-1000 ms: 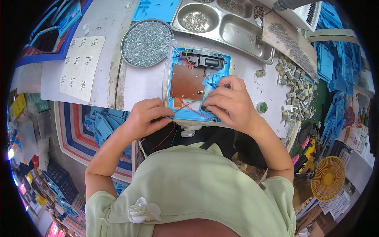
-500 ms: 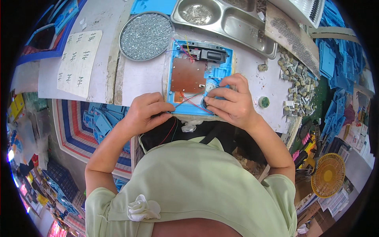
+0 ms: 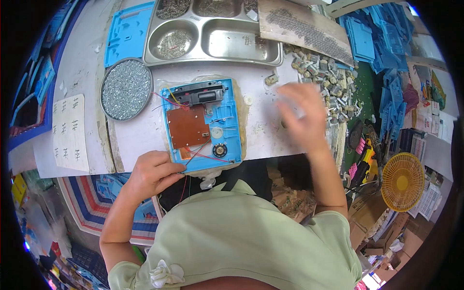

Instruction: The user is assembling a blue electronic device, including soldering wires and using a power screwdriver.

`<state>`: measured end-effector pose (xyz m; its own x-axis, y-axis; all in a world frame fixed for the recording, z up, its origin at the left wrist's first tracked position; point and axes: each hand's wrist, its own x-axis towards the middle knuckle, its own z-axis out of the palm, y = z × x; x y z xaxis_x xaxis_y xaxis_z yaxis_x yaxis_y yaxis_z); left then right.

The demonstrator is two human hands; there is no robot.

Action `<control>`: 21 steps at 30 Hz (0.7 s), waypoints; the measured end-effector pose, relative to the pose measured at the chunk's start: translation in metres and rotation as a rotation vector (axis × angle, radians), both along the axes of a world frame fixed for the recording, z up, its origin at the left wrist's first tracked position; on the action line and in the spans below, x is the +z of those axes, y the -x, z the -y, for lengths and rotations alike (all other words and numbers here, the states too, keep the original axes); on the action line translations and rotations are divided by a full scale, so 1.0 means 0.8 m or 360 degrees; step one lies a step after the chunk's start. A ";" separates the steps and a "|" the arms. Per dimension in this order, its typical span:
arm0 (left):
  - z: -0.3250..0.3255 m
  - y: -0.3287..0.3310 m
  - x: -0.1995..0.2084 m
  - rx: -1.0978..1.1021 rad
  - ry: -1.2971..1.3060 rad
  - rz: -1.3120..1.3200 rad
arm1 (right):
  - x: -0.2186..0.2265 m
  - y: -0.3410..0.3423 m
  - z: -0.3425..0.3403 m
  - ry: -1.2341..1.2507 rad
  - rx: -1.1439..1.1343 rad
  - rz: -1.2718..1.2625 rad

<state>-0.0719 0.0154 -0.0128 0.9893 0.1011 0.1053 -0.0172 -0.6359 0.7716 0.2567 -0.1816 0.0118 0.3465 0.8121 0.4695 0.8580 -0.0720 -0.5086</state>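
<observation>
Left hand (image 3: 153,173) is down at the lower left corner of the blue case (image 3: 232,142), thumb and forefinger pressed together, pinching the thin dark wire (image 3: 197,153) that runs across the case to the fingertips. The other fingers are curled in behind. Loose wire ends dangle below the pinch, off the edge.

Right hand (image 3: 305,115) is way blurrier. It's over the tabletop (image 3: 261,140) to the right of the case, clear of it, near the pile of small metal parts (image 3: 331,79). Fingers look bent and a bit apart, but honestly can't tell whether it's gripping anything, too smeared.

The case lies flat, inside facing up, near the front edge of the tabletop, slightly tilted to one side. Inside there's a brown board (image 3: 186,128), a black part (image 3: 211,97) along the top and a small round speaker (image 3: 220,150) at lower right. Dish (image 3: 119,119) of silver pins sits up left of it, metal tray (image 3: 226,44) further back.
</observation>
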 end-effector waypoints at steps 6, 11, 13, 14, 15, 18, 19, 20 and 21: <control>-0.020 -0.029 0.087 -0.0176 0.0057 -0.0546 | -0.006 -0.081 0.035 0.0466 -0.0431 0.0095; -0.031 -0.152 0.121 -0.0092 -0.0312 0.0015 | -0.012 -0.059 -0.007 0.0528 -0.0170 0.0056; -0.049 -0.218 0.091 -0.0113 -0.0584 0.0114 | -0.009 -0.058 -0.019 0.0591 -0.0130 0.0005; -0.055 -0.251 0.069 -0.0119 -0.0713 0.0167 | -0.007 -0.057 -0.022 0.0560 -0.0144 -0.0027; -0.060 -0.286 0.050 -0.0151 -0.0747 0.0253 | 0.000 -0.058 -0.020 0.0550 -0.0184 -0.0057; -0.064 -0.363 0.004 -0.0254 -0.1034 0.0231 | 0.003 -0.060 -0.004 0.0500 -0.0242 -0.0125; -0.066 -0.377 0.000 -0.0333 -0.1190 0.0182 | 0.004 -0.059 0.003 0.0481 -0.0260 -0.0142; -0.069 -0.389 -0.004 -0.0411 -0.1346 0.0132 | 0.004 -0.057 0.010 0.0479 -0.0298 -0.0181; -0.065 -0.398 -0.004 -0.0487 -0.1495 0.0087 | 0.005 -0.055 0.018 0.0484 -0.0340 -0.0216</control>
